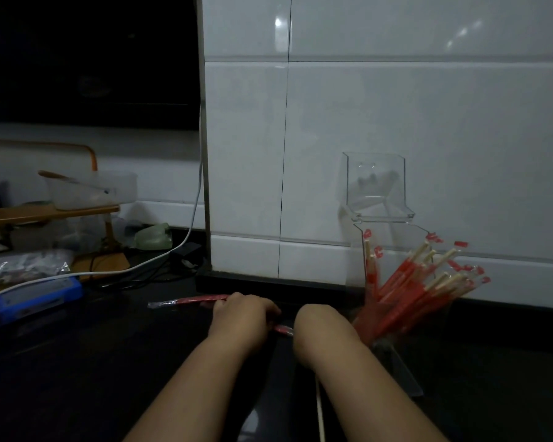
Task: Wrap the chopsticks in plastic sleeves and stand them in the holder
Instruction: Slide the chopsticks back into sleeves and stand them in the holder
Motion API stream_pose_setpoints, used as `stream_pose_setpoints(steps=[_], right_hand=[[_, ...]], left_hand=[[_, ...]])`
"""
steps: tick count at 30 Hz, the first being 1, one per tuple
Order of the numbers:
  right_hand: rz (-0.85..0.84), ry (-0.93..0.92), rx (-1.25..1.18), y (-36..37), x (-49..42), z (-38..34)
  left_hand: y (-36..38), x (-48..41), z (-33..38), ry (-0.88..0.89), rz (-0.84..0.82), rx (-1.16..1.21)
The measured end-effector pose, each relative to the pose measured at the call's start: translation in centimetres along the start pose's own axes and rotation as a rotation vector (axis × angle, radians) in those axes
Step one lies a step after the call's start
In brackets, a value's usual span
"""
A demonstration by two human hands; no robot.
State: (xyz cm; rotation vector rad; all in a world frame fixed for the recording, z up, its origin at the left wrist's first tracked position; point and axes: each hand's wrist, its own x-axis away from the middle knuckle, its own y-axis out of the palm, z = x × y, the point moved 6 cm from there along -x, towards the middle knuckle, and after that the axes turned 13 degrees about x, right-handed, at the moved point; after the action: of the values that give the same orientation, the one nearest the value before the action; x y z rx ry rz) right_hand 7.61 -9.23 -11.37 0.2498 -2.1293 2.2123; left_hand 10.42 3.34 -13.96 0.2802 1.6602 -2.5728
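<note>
Left hand (241, 315) curled down over a red sleeve (189, 301) lying flat on the dark counter (93, 362). Right hand (313, 317) bent away at the wrist, fingers hidden, so can't tell the grip. Clear holder (377, 193) on the right, stuffed with wrapped chopsticks (409, 288).

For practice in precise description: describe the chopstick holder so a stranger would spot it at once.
Start at the white tiled wall on the right. At its foot, on the dark counter, stands the clear plastic holder. Unlike anything nearby, it is see-through and bristles with red-sleeved chopsticks.
</note>
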Motion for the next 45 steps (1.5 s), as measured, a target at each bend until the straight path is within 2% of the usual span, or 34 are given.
stream_pose_setpoints(steps=[5, 9, 13, 16, 20, 22, 25, 30, 38, 45], right_hand=[[0.041, 0.003, -0.051, 0.3, -0.2, 0.2], [0.149, -0.012, -0.111, -0.2, 0.1, 0.2], [0.332, -0.035, -0.248, -2.1, 0.5, 0.6], [0.474, -0.072, -0.452, -3.5, 0.8, 0.8], [0.633, -0.151, -0.868, -4.4, 1.0, 1.1], [0.641, -0.171, -1.052, -4.4, 1.0, 1.1], [0.604, -0.176, -1.201, -4.4, 1.0, 1.1], [0.591, -0.223, -1.339, -4.5, 0.9, 1.2], [0.864, -0.24, -1.297, -5.0, 1.8, 1.8], [0.765, -0.271, -1.473, -5.4, 2.4, 1.5]], left_hand=[[-0.5, 0.1, 0.4, -0.026, 0.033, -0.033], [-2.0, 0.4, 0.7, -0.021, 0.209, 0.203], [-3.5, 0.8, 0.1, -0.057, 0.446, 0.45], [-4.6, 1.3, -0.3, -0.056, 0.612, 0.646], [-5.7, 2.1, -1.0, -0.084, 0.782, 0.845], [-5.8, 2.4, -1.3, -0.109, 0.811, 0.967], [-6.1, 2.8, -1.4, -0.114, 0.83, 1.068], [-6.3, 2.9, -1.2, -0.069, 0.84, 1.151], [-6.6, 3.0, 0.0, 0.108, 0.817, 1.114], [-6.9, 3.4, 0.8, 0.266, 0.89, 0.882]])
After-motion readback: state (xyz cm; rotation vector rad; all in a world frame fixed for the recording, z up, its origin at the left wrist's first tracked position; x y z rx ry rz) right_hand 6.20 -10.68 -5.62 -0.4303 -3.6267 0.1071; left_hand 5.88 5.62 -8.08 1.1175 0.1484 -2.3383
